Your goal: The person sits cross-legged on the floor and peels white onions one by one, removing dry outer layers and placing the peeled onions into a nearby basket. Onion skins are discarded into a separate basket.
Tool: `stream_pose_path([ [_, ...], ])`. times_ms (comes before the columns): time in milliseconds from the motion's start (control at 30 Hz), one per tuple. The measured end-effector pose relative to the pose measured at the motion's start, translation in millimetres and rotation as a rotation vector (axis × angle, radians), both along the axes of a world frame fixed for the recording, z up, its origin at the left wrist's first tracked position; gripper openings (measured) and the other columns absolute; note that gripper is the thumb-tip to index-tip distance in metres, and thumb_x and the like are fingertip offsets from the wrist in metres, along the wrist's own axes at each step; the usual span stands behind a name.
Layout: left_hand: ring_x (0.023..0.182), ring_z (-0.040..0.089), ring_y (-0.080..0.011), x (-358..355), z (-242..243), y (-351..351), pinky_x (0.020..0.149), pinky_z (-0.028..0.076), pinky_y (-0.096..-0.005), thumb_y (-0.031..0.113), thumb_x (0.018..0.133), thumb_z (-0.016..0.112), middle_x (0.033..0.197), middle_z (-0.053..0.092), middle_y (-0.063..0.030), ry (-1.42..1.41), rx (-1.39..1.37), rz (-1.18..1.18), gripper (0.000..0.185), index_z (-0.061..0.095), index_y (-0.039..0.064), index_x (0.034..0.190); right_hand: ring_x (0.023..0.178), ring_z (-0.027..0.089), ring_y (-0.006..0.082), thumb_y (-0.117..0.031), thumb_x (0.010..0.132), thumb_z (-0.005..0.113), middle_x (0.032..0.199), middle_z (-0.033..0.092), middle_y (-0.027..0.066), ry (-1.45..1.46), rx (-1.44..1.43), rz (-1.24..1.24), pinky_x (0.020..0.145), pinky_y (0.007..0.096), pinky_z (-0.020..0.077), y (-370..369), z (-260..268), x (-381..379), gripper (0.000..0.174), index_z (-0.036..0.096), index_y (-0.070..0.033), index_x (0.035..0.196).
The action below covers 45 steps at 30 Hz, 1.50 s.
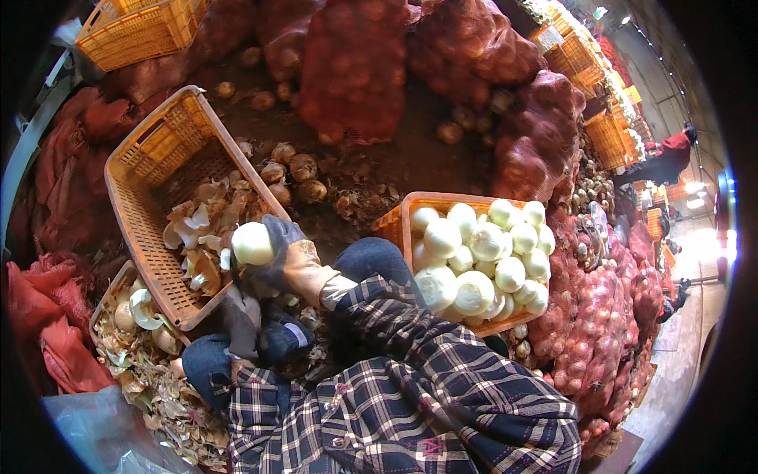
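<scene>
A peeled white onion [253, 243] is held in my right hand [291, 253], which wears a grey and tan glove. Just below it, my left hand [241, 320], in a dark glove, is blurred; a thin dark edge shows beside the onion, and I cannot tell what the left hand holds. Both hands are at the near rim of a tilted orange plastic crate [198, 112], which has loose onion skins [204, 228] inside. To the right stands another orange crate [408, 207], filled with peeled onions [472, 293].
Unpeeled onions [303, 167] lie on the littered floor. Full red mesh sacks [353, 71] stand beyond, with more [583, 332] at the right. Onion skins [177, 409] are heaped at the lower left beside red netting [59, 320]. Far right, a person [666, 160] is bent over near crates.
</scene>
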<state>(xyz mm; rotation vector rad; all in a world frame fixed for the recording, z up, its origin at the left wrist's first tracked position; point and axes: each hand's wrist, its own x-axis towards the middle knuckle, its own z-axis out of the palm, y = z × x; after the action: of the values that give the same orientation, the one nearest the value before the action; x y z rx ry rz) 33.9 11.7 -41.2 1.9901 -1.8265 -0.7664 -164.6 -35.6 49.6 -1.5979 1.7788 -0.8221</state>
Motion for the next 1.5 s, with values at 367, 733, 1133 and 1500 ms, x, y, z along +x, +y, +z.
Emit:
stream_pose_path([
  [367, 0.065, 0.055, -0.015, -11, 45, -9, 0.059, 0.043, -0.0324, 0.018, 0.1, 0.061, 0.071, 0.057, -0.0016, 0.487, 0.112, 0.379, 0.022, 0.066, -0.001, 0.09, 0.095, 0.069, 0.0221, -0.026, 0.061, 0.093, 0.103, 0.071, 0.0085, -0.284, 0.034, -0.016, 0.082, 0.0338, 0.0577, -8, 34, -1, 0.068, 0.063, -0.004, 0.119],
  [733, 0.082, 0.058, -0.0123, -39, 88, -34, 0.075, 0.05, -0.0309, 0.025, 0.098, 0.063, 0.089, 0.064, -0.0015, 0.767, 0.148, 0.116, 0.034, 0.064, -0.002, 0.118, 0.117, 0.063, 0.0277, -0.016, 0.067, 0.091, 0.127, 0.063, 0.0169, -0.1, -0.087, 0.074, 0.103, 0.0369, 0.05, 7, 38, -15, 0.083, 0.053, 0.002, 0.139],
  [1133, 0.07, 0.068, -0.0378, -23, 92, -28, 0.059, 0.051, -0.042, 0.023, 0.097, 0.063, 0.077, 0.068, -0.021, 0.241, -0.259, 0.211, 0.022, 0.069, 0.003, 0.096, 0.115, 0.064, 0.0307, -0.026, 0.063, 0.094, 0.12, 0.065, 0.0175, -0.246, -0.032, 0.096, 0.1, 0.0382, 0.052, -6, 33, -1, 0.08, 0.058, -0.004, 0.131],
  [1500, 0.066, 0.068, -0.0389, -8, 154, -10, 0.056, 0.052, -0.047, 0.024, 0.099, 0.061, 0.071, 0.066, -0.0227, 0.296, -0.166, -0.037, 0.024, 0.066, 0.001, 0.095, 0.124, 0.058, 0.0405, -0.032, 0.057, 0.096, 0.136, 0.058, 0.0249, 0.037, -0.292, 0.271, 0.104, 0.0455, 0.0501, -5, -12, -15, 0.101, 0.051, -0.002, 0.142],
])
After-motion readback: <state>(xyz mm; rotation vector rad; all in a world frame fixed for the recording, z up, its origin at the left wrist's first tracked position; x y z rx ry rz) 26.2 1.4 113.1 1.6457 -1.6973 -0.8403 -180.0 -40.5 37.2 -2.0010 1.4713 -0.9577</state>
